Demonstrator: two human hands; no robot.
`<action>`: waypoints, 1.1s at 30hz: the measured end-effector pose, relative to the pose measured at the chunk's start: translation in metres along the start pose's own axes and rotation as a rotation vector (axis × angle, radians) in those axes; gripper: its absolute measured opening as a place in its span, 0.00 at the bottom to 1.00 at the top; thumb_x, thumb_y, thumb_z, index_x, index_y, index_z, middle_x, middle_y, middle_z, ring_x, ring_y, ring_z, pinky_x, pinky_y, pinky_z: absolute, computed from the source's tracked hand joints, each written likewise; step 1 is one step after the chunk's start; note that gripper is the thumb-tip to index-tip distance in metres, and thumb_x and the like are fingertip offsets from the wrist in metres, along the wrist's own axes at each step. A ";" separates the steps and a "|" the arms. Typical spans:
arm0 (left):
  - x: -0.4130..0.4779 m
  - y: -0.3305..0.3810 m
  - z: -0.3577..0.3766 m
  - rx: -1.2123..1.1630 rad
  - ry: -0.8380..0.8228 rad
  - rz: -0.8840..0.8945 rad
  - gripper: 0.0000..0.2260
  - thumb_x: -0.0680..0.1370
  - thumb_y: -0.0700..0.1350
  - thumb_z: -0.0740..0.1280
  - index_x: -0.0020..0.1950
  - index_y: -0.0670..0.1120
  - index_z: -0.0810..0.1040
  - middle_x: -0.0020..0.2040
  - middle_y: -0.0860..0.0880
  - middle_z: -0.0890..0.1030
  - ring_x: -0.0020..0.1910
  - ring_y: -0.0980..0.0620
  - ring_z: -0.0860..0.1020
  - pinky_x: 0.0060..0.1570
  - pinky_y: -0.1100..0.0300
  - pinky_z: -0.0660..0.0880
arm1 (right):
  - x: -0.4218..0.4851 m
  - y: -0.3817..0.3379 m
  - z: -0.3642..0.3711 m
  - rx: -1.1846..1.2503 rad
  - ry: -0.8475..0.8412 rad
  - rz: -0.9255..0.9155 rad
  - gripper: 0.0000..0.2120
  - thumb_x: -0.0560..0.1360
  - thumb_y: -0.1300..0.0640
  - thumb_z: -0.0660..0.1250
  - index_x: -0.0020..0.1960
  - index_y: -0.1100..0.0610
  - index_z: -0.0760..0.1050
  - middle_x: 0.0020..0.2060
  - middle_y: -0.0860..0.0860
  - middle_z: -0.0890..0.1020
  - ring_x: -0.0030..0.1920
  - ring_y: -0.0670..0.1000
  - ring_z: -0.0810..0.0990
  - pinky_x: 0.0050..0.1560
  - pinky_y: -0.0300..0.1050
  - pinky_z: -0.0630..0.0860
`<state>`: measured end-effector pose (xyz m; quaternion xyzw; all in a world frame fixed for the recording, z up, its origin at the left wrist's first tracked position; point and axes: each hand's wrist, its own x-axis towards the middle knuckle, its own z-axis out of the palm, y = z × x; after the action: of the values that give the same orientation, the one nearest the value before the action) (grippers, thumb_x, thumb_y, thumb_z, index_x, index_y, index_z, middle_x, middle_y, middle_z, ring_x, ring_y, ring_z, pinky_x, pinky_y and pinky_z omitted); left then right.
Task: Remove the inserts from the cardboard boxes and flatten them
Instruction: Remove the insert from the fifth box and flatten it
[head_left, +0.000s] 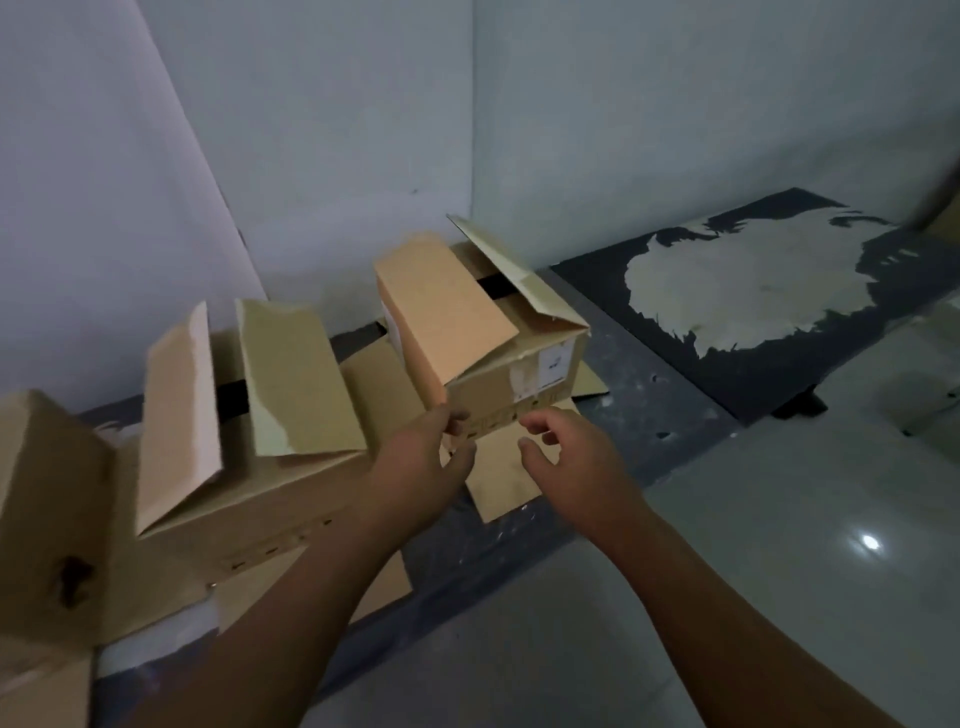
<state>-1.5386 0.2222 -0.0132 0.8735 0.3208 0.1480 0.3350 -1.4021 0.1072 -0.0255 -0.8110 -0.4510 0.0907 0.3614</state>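
A small brown cardboard box (524, 384) with its top flaps open stands near the middle, a white label on its right side. My left hand (426, 452) pinches the box's lower near corner between thumb and fingers. My right hand (566, 447) hovers just right of that corner with fingers loosely curled, holding nothing and not touching the box. A larger open box (249, 499) with raised flaps sits to the left. Flat cardboard sheets (509, 483) lie under the small box. I cannot see any insert inside the boxes.
Another cardboard box (47, 519) fills the far left edge. Behind the boxes are white walls. A dark mat with a large pale patch (743, 291) lies at the right on the glossy tiled floor (753, 571).
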 end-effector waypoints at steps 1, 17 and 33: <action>0.012 0.006 0.007 0.005 0.011 -0.014 0.17 0.79 0.47 0.63 0.67 0.48 0.71 0.57 0.52 0.77 0.53 0.56 0.73 0.48 0.65 0.66 | 0.014 0.011 -0.009 -0.002 -0.020 -0.022 0.12 0.77 0.56 0.65 0.60 0.55 0.77 0.52 0.48 0.79 0.49 0.43 0.73 0.44 0.30 0.66; 0.193 0.007 0.025 0.336 0.095 -0.156 0.17 0.82 0.50 0.55 0.70 0.53 0.67 0.73 0.47 0.63 0.70 0.42 0.62 0.68 0.51 0.60 | 0.234 0.064 -0.030 -0.100 -0.174 -0.345 0.11 0.76 0.56 0.64 0.57 0.56 0.78 0.55 0.52 0.77 0.55 0.51 0.73 0.55 0.46 0.70; 0.241 0.012 -0.038 0.425 0.220 -0.303 0.13 0.80 0.50 0.59 0.56 0.48 0.81 0.72 0.48 0.67 0.68 0.42 0.68 0.67 0.48 0.65 | 0.336 0.039 -0.004 -0.481 -0.497 -0.500 0.18 0.78 0.39 0.56 0.60 0.44 0.78 0.74 0.44 0.63 0.73 0.55 0.60 0.70 0.61 0.54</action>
<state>-1.3704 0.3925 0.0329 0.8448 0.5062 0.1195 0.1259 -1.1803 0.3599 0.0110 -0.6913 -0.7155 0.0851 0.0530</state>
